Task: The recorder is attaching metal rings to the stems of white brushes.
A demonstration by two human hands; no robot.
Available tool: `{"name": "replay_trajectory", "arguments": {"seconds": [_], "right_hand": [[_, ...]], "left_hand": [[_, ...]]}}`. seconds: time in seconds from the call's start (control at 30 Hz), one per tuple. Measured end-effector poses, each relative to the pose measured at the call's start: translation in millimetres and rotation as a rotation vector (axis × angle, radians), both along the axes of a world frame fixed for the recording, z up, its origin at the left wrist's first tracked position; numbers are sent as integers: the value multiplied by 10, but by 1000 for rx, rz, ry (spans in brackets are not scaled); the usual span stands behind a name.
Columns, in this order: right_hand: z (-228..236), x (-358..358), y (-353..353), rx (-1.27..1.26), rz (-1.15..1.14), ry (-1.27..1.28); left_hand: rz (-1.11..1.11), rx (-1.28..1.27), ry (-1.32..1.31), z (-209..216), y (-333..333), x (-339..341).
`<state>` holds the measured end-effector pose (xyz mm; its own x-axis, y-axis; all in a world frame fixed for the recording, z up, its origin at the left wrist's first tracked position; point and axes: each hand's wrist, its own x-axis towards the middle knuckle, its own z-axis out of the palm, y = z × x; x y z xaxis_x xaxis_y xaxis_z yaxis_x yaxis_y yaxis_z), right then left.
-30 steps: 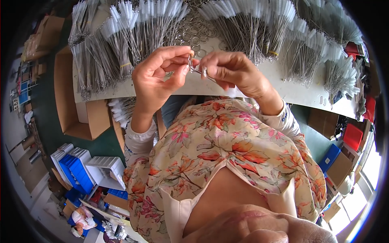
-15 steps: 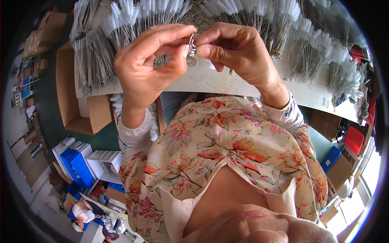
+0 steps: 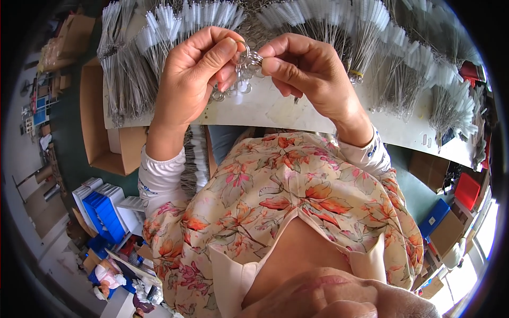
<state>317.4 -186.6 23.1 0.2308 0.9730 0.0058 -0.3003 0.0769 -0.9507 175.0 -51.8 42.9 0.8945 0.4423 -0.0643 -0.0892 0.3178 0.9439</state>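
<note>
While both hands are raised above the bench (image 3: 275,108), a cluster of small metal rings (image 3: 245,66) is pinched between them. The left hand (image 3: 193,74) is closed on the rings with thumb and forefingers; the right hand (image 3: 305,74) is closed on the same cluster from the other side. Bundles of wire brushes (image 3: 371,47) are spread beyond the hands.

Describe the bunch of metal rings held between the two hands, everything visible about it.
The bunch of metal rings is a small cluster of thin, shiny, silver wire loops, seemingly linked together. It hangs in the air above the white table, in front of the rows of wire brushes. The left hand pinches it with thumb and fingers; the right hand grips its upper end.
</note>
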Motion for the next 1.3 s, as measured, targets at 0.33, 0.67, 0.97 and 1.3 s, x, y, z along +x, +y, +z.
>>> {"name": "replay_trajectory", "arguments": {"seconds": [0.33,0.67,0.97,1.3], "right_hand": [[44,31,-22,42,10,-12],[13,-212,66,172,-103,-43],[-244,-469,166,139,-76,-254],[-835,-671,-10,-234,281,-233]], "left_hand": [[7,65,64,176,-43,-12],[143,359,-169,77,-96,7],[294,299,-83,503,-78,-704],[-33,616,703,-175,-189,-1961]]}}
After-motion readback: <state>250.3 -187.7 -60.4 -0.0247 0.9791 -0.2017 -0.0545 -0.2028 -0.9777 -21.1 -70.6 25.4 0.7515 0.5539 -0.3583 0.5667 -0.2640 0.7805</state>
